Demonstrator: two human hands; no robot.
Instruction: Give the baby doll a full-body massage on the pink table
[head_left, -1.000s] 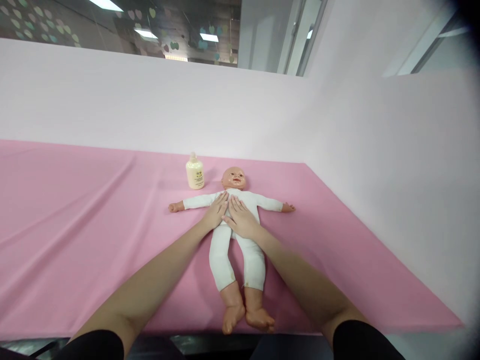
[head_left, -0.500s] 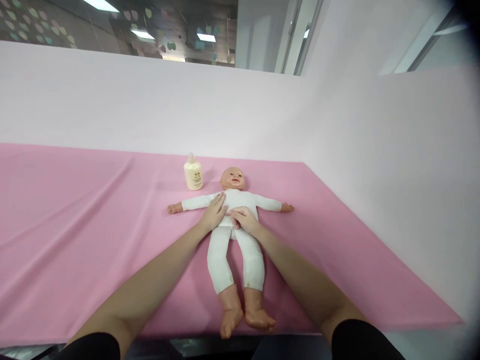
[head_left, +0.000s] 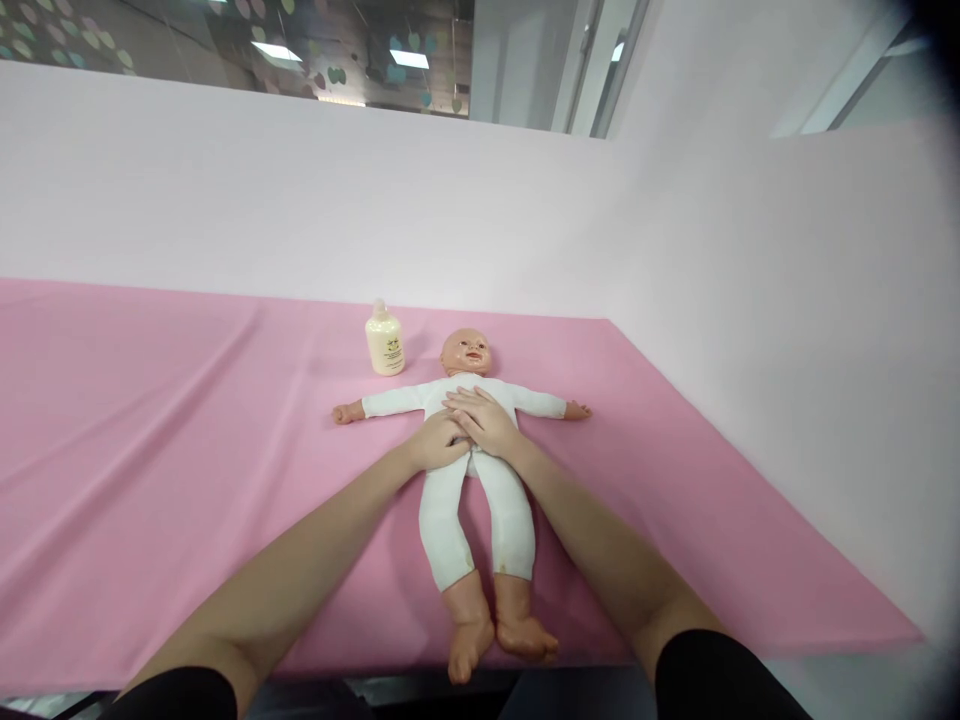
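Note:
A baby doll (head_left: 478, 515) in a white cloth body lies face up on the pink sheet, its arms spread and its bare feet towards me. My right hand (head_left: 486, 422) rests flat across its chest and belly, fingers stretched out to the left. Lower on the left side of the belly lies my left hand (head_left: 438, 441), with loosely bent fingers that meet and partly go under the right hand. Neither hand holds anything that I can see. Beyond the doll's arm on the left stands a pale yellow lotion bottle (head_left: 385, 345), upright and touched by neither hand.
A pink sheet (head_left: 187, 430) covers the table up to its front edge. White walls (head_left: 337, 200) close off the back and right side. Above the back wall is a window (head_left: 360, 60) showing ceiling lights and hanging heart shapes.
My left hand has slid from the doll's chest down to its belly. My right hand has moved up and flattened over the chest. The view has tilted slightly down.

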